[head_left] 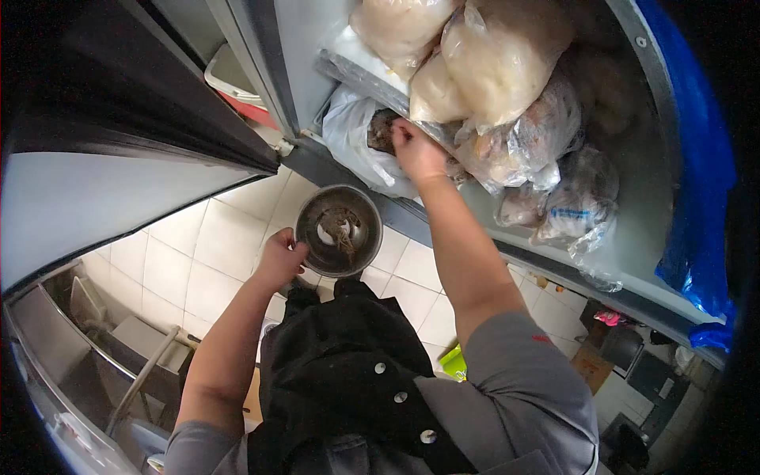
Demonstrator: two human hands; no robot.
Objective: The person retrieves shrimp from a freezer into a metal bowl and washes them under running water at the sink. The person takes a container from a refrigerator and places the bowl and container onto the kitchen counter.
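Note:
My left hand grips the rim of a round metal bowl with its fingers closed. Inside the bowl lie a few brownish, stringy pieces that look like shrimp, with something pale beside them. My right hand reaches into a white plastic bag on the freezer's lower level. Its fingers are curled together against a dark brown, rough mass in the bag's mouth. Whether they hold a piece of it is hidden.
Clear bags of pale food are piled in the freezer, over and right of my right hand. A frosty divider runs beside the white bag. At left stands an open door; blue plastic hangs at right. Tiled floor lies below.

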